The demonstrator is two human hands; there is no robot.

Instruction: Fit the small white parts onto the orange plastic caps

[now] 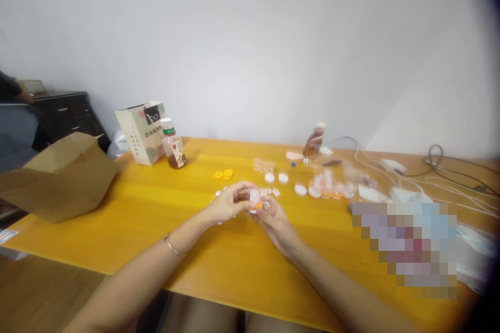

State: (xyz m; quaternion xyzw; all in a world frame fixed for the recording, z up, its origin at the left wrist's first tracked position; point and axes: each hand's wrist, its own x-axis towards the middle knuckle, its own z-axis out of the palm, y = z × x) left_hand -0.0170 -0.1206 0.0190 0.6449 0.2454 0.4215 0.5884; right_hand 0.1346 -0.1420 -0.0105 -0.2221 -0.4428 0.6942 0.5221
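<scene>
Over the middle of the yellow table, my left hand (230, 202) and my right hand (276, 221) come together, fingers closed round one small object. It is a small white and orange plastic piece (255, 197), partly covered by my fingers, so its exact kind is unclear. A white cut-out piece with dark marks (267, 204) shows by my right fingers. Just beyond the hands lie more white cut-out pieces (269, 192), and a few others are half hidden behind my left hand. Yellow discs (223, 174) rest farther back to the left.
A cluster of white and orange round caps (328, 186) stands right of my hands, with white discs (283, 178) nearby. Two bottles, one labelled (173, 145) and one brown (314, 141), stand farther back. A brown paper bag (66, 177) occupies the left; cables (437, 161) lie at right.
</scene>
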